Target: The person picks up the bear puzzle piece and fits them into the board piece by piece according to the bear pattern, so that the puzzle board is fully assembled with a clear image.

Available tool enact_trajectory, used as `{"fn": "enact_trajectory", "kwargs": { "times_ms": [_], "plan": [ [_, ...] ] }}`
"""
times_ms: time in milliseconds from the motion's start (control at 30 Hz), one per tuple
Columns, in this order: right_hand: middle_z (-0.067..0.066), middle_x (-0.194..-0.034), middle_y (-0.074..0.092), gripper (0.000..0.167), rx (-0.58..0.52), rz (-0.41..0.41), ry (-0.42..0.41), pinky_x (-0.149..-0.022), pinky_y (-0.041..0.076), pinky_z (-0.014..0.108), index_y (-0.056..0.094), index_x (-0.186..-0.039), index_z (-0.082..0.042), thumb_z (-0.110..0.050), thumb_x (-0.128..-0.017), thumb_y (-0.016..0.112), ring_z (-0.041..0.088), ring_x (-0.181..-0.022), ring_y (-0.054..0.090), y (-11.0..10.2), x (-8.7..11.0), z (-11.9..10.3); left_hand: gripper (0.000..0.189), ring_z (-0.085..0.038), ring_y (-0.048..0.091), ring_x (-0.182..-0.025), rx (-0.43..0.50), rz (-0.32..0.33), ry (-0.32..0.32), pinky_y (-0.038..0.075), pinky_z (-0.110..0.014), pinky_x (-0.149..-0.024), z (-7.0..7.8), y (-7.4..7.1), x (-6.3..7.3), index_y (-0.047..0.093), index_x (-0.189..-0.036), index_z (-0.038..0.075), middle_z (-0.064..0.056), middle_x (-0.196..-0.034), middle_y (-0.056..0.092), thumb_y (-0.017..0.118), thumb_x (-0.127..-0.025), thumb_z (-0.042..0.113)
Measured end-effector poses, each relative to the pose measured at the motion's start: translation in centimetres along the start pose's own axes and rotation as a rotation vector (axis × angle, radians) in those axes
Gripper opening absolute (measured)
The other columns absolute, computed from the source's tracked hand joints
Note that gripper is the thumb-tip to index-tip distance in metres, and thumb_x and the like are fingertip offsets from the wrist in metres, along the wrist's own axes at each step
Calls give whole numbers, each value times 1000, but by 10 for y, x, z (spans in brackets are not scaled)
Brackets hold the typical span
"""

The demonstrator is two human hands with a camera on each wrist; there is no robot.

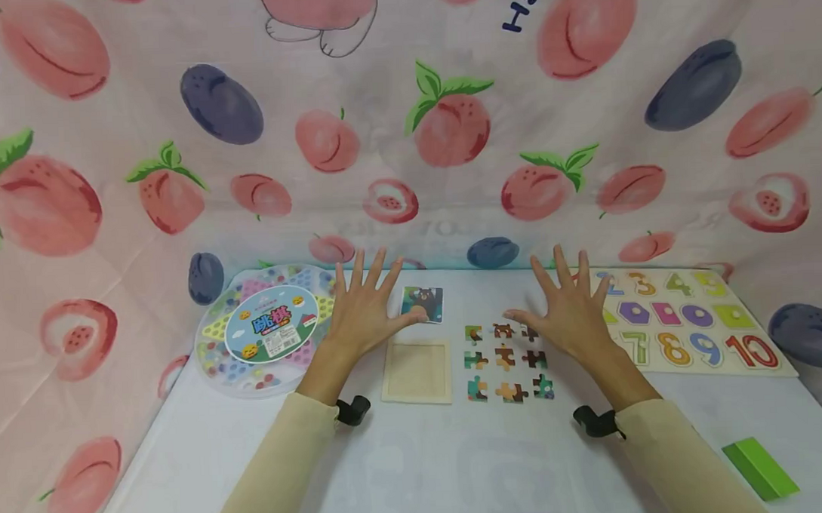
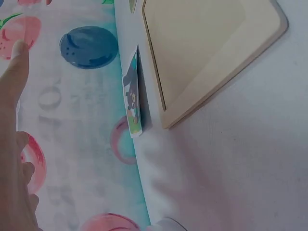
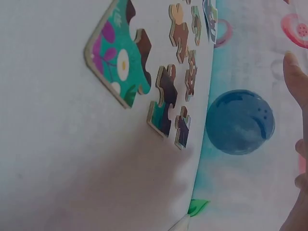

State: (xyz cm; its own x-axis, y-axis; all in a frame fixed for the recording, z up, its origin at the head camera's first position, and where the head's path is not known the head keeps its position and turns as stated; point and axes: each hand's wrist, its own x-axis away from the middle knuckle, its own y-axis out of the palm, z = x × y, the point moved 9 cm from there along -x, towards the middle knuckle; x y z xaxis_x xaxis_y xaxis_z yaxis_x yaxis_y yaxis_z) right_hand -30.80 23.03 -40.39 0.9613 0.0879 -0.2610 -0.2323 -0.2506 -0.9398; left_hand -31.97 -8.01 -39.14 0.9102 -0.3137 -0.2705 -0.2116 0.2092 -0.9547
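Observation:
My left hand is held above the table with its fingers spread, between the round game box and the wooden puzzle tray. Its thumb overlaps a small bear picture card in the head view. My right hand, fingers also spread, hovers beside the jigsaw pieces and partly covers the number board. Those pieces lie apart in rows, showing bits of a brown and teal picture. Neither hand holds anything. In the right wrist view a teal corner piece with a white flower lies nearest.
A round Chinese checkers box with a clear rim stands at the back left. The number board with colourful figures and shapes lies at the right. Near the front right is a green block. A fruit-print curtain hangs behind the table.

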Motion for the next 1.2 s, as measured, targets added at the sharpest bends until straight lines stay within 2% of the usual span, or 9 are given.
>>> {"fn": "enact_trajectory", "kwargs": {
  "times_ms": [200, 367, 500, 600, 667, 767, 867, 1033, 1200],
  "plan": [
    [17, -174, 6, 108, -33, -32, -17, -112, 2, 86, 21, -164, -24, -78, -81, 64, 51, -158, -6, 5, 3, -7, 105, -35, -4, -163, -5, -24, 4, 2, -71, -125, 1, -1, 6, 17, -164, 30, -2, -175, 7, 49, -82, 87],
    [18, -173, 11, 106, -109, -74, -96, -117, 0, 82, 21, -164, -23, -72, -82, 68, 49, -159, -3, 5, 3, -26, 109, -34, -4, -163, 23, -39, 13, 1, -70, -126, 4, -11, 17, 16, -165, 29, -3, -175, 6, 52, -80, 87],
    [17, -173, 15, 104, -188, -125, -165, -117, 0, 81, 19, -165, -26, -64, -84, 72, 48, -159, 3, 4, -2, -44, 111, -33, 1, -163, 88, -50, 36, 5, -68, -127, 6, -19, 24, 15, -165, 26, -5, -175, 8, 58, -80, 84],
    [16, -171, 23, 102, -274, -179, -192, -118, 1, 81, 19, -164, -27, -56, -85, 76, 47, -158, 11, 7, -7, -54, 115, -32, 4, -163, 198, -84, 47, 7, -66, -128, 5, -19, 31, 14, -165, 22, -6, -175, 12, 66, -79, 78],
    [15, -167, 34, 98, -345, -216, -202, -120, 4, 78, 23, -164, -27, -51, -86, 77, 44, -156, 21, 12, -9, -59, 118, -31, 6, -163, 291, -116, 42, 8, -63, -129, 3, -16, 37, 15, -165, 19, -7, -174, 15, 74, -77, 71],
    [12, -155, 52, 88, -444, -275, -200, -122, 17, 72, 32, -160, -25, -43, -87, 79, 40, -150, 36, 22, -13, -65, 119, -29, 8, -163, 429, -171, 21, 10, -58, -130, 0, -8, 47, 16, -163, 15, -8, -173, 20, 83, -75, 61],
    [9, -145, 62, 76, -483, -334, -184, -118, 31, 68, 44, -153, -21, -39, -88, 79, 37, -144, 45, 36, -15, -66, 117, -30, 12, -162, 527, -237, -12, 16, -57, -130, -4, 2, 58, 17, -161, 15, -6, -172, 21, 86, -75, 55],
    [11, -138, 67, 59, -436, -400, -181, -114, 40, 63, 59, -140, -13, -37, -89, 78, 36, -137, 53, 53, -14, -66, 100, -32, 24, -159, 629, -350, -23, 26, -56, -127, -6, 20, 75, 32, -153, 12, -9, -170, 28, 87, -77, 46],
    [11, -138, 67, 51, -378, -425, -209, -113, 42, 62, 66, -133, -14, -37, -89, 78, 37, -136, 55, 63, -12, -64, 85, -33, 28, -158, 680, -427, -6, 26, -55, -127, -7, 34, 89, 44, -142, 10, -12, -168, 32, 88, -77, 42]
  ]
}}
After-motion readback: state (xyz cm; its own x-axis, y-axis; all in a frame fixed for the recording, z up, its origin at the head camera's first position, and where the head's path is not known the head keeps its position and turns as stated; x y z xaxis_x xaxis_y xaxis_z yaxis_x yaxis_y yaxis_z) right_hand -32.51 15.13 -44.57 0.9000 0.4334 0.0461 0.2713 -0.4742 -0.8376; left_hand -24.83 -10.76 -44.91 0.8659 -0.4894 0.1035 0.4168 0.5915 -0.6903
